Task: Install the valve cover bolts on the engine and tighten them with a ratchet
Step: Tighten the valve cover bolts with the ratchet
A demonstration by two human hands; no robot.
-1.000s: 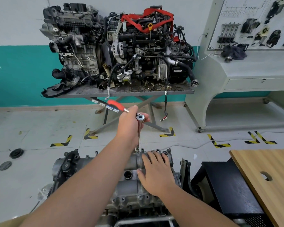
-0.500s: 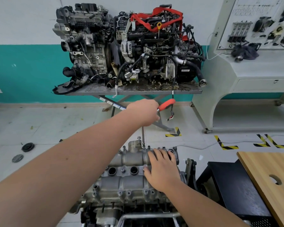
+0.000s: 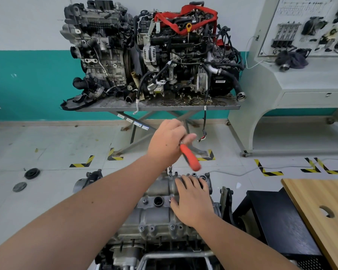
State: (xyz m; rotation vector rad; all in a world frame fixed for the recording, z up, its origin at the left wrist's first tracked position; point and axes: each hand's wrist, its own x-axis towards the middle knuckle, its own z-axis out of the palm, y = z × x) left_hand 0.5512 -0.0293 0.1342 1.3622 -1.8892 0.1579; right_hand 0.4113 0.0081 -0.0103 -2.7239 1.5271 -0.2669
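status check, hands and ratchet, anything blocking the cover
Left hand grips ratchet, extension down at far-edge bolt. Right hand flat on valve cover. Nothing in the way.

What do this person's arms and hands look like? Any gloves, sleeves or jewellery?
Both forearms are bare right to the frame edge, so no sleeves show. The left hand and right hand wear no gloves, and no rings, watch or wristbands are visible.
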